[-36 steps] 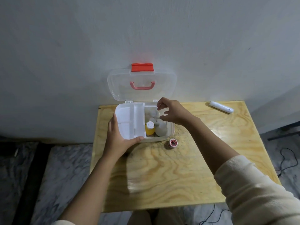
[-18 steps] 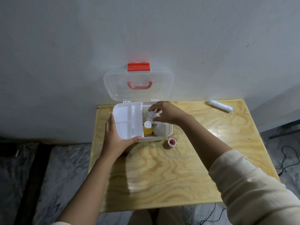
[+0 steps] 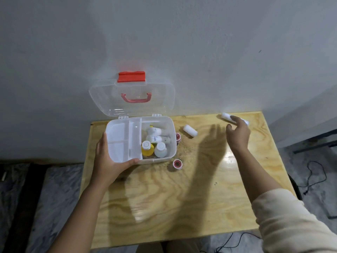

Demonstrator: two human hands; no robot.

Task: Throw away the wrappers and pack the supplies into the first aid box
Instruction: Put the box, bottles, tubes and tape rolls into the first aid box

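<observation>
The white first aid box (image 3: 173,136) stands open at the table's back left, its clear lid (image 3: 131,95) leaning on the wall. Inside it are a yellow bottle (image 3: 147,150), a white bottle (image 3: 160,150) and two lying white bottles (image 3: 157,139). My left hand (image 3: 107,161) grips the white divider tray (image 3: 120,143) at the box's left end. My right hand (image 3: 238,133) is open, fingers spread, over a long white roll (image 3: 226,116) at the back right; I cannot tell if they touch. A short white roll (image 3: 190,131) lies right of the box. One red tape roll (image 3: 176,163) lies in front, another (image 3: 178,137) against the box's right wall.
The wooden table (image 3: 182,198) stands against a grey wall. Black cables (image 3: 317,178) trail on the marble floor to the right. A dark frame (image 3: 313,141) stands beside the table's right edge.
My right hand left the box and swung right to the long white roll at the back. The short white roll and a second tape roll now show beside the box.
</observation>
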